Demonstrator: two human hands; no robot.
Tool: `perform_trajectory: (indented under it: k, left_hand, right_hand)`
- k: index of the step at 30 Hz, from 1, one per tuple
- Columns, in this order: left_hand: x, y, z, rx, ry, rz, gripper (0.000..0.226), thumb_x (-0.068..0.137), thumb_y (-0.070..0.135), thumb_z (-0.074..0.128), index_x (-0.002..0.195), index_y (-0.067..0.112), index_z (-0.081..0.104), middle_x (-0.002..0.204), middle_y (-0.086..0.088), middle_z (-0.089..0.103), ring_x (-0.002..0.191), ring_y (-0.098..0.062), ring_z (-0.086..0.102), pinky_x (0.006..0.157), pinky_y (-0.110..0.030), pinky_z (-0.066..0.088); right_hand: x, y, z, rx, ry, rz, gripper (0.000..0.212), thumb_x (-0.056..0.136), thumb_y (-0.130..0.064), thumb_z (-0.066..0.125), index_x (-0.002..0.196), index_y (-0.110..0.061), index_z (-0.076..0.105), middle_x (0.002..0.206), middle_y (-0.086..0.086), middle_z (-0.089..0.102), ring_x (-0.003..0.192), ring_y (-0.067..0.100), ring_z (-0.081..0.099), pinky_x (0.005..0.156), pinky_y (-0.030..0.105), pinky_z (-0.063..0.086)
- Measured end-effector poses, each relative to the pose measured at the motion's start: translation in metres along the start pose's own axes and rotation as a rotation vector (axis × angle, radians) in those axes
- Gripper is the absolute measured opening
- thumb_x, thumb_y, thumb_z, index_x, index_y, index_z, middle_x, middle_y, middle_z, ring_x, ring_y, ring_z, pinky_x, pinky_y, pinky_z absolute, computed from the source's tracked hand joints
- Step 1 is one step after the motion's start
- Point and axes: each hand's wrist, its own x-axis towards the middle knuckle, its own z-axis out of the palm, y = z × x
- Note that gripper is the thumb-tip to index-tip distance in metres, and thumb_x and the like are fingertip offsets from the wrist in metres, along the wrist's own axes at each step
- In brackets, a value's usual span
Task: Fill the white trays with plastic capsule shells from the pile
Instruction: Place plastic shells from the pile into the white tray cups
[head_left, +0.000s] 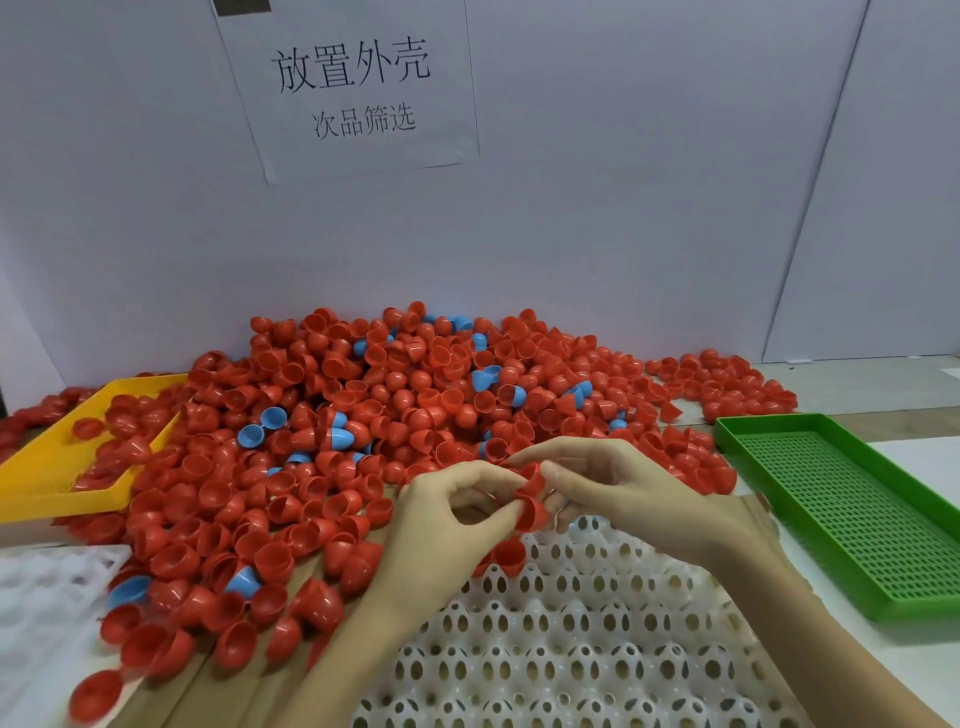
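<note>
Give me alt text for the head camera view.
Left hand and right hand pinch red shells over a white tray, before a pile of shells; yellow tray left, green tray right.

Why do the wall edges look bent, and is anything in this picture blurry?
Head view: the wide-angle lens bows the straight wall seams. The sign reads sharply, while the red shells at the lower left corner smear. Lighting is soft and even; the hands cast only faint shadows on the white tray.
</note>
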Motion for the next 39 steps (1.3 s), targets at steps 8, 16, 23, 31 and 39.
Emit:
perform_trajectory:
  k: [8, 16, 23, 31, 39]
  left_hand:
    - [-0.001, -0.009, 0.021, 0.534, -0.133, 0.341, 0.025, 0.099, 0.022, 0.070, 0.123, 0.023, 0.077, 0.105, 0.015, 0.066, 0.099, 0.002, 0.054, 0.094, -0.008, 0.042]
    - [-0.005, -0.013, 0.021, 0.745, -0.268, 0.355, 0.038, 0.110, 0.039, 0.046, 0.138, 0.023, 0.066, 0.136, 0.011, 0.048, 0.125, -0.006, 0.039, 0.111, -0.026, 0.037]
    - [0.012, -0.006, -0.008, 0.223, -0.206, 0.001, 0.022, 0.104, 0.036, 0.059, 0.119, 0.042, 0.074, 0.126, 0.029, 0.061, 0.122, 0.011, 0.053, 0.100, -0.006, 0.041]
    - [0.071, -0.038, -0.035, 0.533, 0.217, -0.139, 0.010, 0.097, 0.022, 0.071, 0.104, 0.017, 0.075, 0.109, 0.000, 0.068, 0.102, -0.013, 0.065, 0.095, -0.034, 0.054]
    - [0.097, -0.052, -0.040, 0.869, 0.047, -0.126, 0.004, 0.091, 0.016, 0.076, 0.093, 0.019, 0.075, 0.105, 0.001, 0.070, 0.101, -0.020, 0.068, 0.085, -0.038, 0.059]
  right_hand:
    - [0.004, 0.008, -0.015, 0.045, 0.309, 0.049, 0.029, 0.110, -0.030, 0.051, 0.122, -0.017, 0.075, 0.101, 0.013, 0.079, 0.087, 0.029, 0.077, 0.088, 0.046, 0.063]
    - [0.005, 0.011, -0.018, 0.082, 0.357, 0.054, 0.031, 0.111, -0.030, 0.050, 0.119, -0.015, 0.075, 0.097, 0.013, 0.078, 0.081, 0.025, 0.075, 0.074, 0.027, 0.062]
    - [0.005, 0.013, -0.021, 0.165, 0.393, 0.060, 0.032, 0.112, -0.027, 0.049, 0.117, -0.011, 0.076, 0.096, 0.016, 0.077, 0.077, 0.024, 0.073, 0.069, 0.025, 0.059]
    - [0.004, 0.014, -0.021, 0.189, 0.432, 0.069, 0.031, 0.111, -0.024, 0.049, 0.114, -0.011, 0.077, 0.090, 0.010, 0.077, 0.076, 0.021, 0.071, 0.073, 0.029, 0.059]
    - [0.004, 0.013, -0.022, 0.163, 0.435, 0.055, 0.032, 0.112, -0.024, 0.048, 0.113, -0.010, 0.077, 0.089, 0.011, 0.077, 0.074, 0.021, 0.071, 0.070, 0.027, 0.059]
